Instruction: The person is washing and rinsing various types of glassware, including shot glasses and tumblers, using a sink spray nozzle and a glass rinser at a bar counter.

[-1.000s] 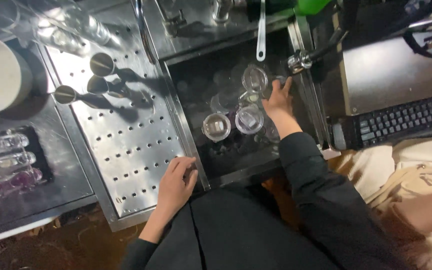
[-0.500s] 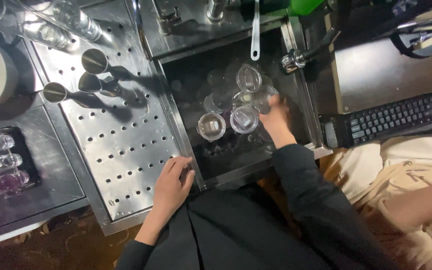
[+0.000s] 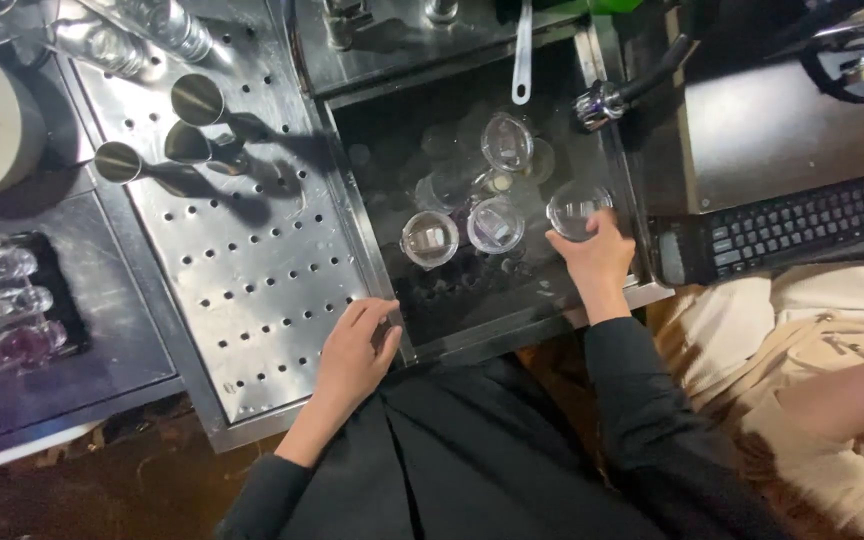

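The right hand (image 3: 597, 262) held a glass (image 3: 576, 208) in the sink (image 3: 392, 150). Three glasses (image 3: 430, 238) stood just left of it. The left hand (image 3: 352, 350) rested on the drainboard (image 3: 252, 270); three jiggers (image 3: 197, 100) stood beyond it. A keyboard (image 3: 802, 225) lay right of the right hand.

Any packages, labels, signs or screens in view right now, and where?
No packages, signs or screens show.
Keyboard: right of the sink, black, with small pale key markings.
Green item: top edge behind the sink; too cropped to tell.
Right hand: holds a clear, unlabelled glass.
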